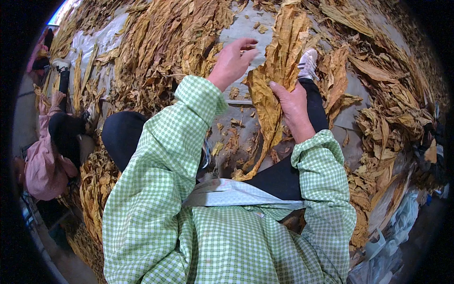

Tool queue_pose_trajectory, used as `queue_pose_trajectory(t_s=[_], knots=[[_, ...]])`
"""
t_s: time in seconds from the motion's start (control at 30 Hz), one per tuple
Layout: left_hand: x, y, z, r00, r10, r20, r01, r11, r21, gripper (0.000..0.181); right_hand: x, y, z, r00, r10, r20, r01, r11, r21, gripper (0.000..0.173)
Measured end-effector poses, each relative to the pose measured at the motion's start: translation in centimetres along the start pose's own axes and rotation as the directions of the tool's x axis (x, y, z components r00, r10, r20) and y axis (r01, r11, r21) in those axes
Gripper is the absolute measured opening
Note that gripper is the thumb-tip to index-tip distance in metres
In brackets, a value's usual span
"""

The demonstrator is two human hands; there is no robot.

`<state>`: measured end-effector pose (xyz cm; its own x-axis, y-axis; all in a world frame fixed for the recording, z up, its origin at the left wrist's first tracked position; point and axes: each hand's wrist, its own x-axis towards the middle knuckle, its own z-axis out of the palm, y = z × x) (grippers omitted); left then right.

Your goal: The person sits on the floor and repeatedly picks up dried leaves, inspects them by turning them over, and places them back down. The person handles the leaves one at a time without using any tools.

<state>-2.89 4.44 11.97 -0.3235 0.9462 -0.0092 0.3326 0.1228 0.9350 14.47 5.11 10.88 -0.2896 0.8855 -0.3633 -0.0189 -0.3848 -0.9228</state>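
My right hand (pixel 292 106) grips a long, crumpled bundle of dried golden-brown leaves (pixel 271 78), which look like tobacco leaves. The thumb lies over the bundle's near part, and the other fingers are mostly hidden. The bundle stretches away from me, and one narrow strand hangs towards my lap. My left hand (pixel 234 62) hovers to the left of the bundle, holding nothing, with fingers apart and slightly blurred. Beneath both hands is a grey sheet (pixel 239 35) with leaf scraps on it.
Heaped dried leaves (pixel 152 42) lie ahead and left, with more piles (pixel 383 124) at right. My outstretched foot wears a white shoe (pixel 308 64). Another person in a pink top (pixel 48 167) is at far left, holding leaves. Clear plastic bags (pixel 386 241) lie at lower right.
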Motion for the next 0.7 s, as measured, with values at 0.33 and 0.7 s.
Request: queue_pose_trajectory(t_s=[0.33, 0.7], knots=[[0.4, 0.0, -0.9, 0.956, -0.168, 0.24, 0.213, 0.961, -0.176, 0.02, 0.1, 0.2, 0.0, 1.0, 0.01, 0.015, -0.01, 0.999, 0.049, 0.036], [0.5, -2.3, -0.3, 0.996, 0.068, -0.059, -0.033, 0.885, 0.465, 0.02, -0.1, 0.1, 0.1, 0.999, -0.048, 0.023, 0.051, 0.986, -0.158, 0.036]])
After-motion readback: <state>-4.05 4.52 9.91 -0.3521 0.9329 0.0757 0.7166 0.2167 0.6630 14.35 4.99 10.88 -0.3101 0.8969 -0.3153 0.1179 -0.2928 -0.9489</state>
